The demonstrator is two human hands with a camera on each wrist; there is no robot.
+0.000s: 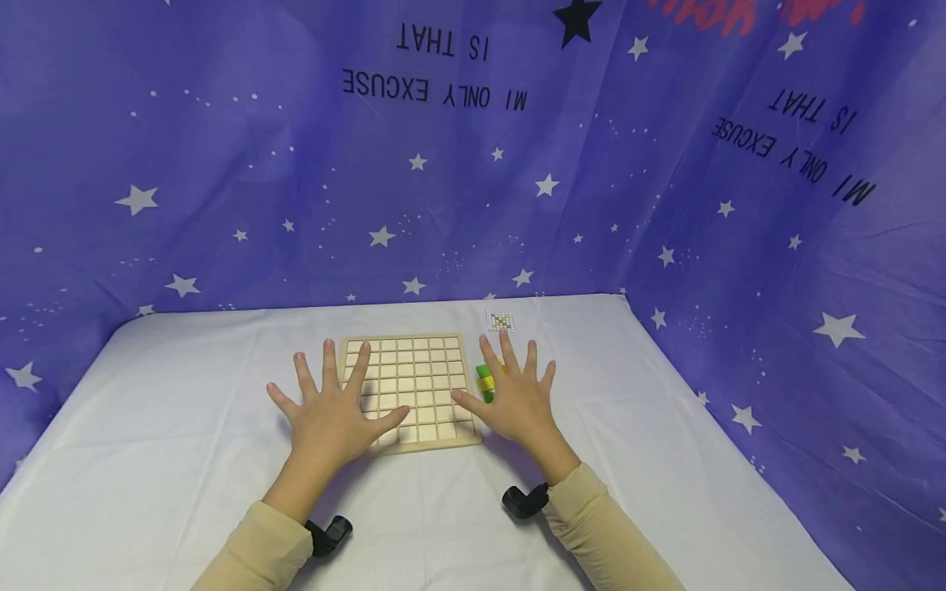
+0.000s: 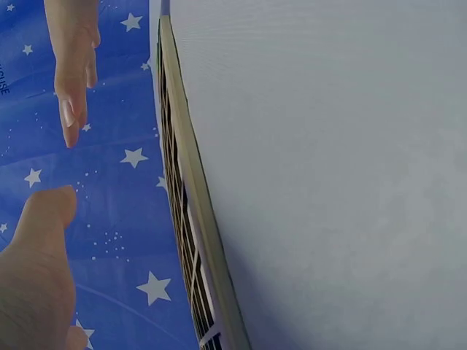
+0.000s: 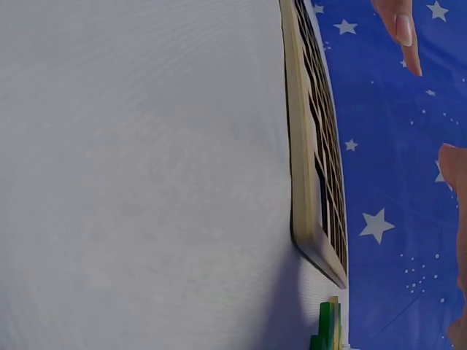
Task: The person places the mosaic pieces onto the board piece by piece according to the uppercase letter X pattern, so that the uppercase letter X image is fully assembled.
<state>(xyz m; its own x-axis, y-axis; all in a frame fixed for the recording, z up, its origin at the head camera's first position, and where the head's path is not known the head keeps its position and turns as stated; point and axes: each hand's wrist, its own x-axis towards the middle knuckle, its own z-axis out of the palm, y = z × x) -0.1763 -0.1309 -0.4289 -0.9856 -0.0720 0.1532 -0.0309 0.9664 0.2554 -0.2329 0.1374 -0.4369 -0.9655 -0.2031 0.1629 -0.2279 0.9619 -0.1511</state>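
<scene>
A wooden board with a grid of square cells lies on the white tabletop. My left hand is spread wide over the board's left side, palm down. In the left wrist view its thumb stands clear of the board. The right hand is likewise spread, above the board's right edge and a small group of coloured blocks. Green and yellow show there; that hand hides part of the group. Neither hand holds anything. The right wrist view shows the right thumb raised above the board's level.
A small printed card with a grid pattern lies behind the blocks. The white cloth-covered table is bounded by a purple curtain with stars at the back and sides. Each wrist wears a black camera mount.
</scene>
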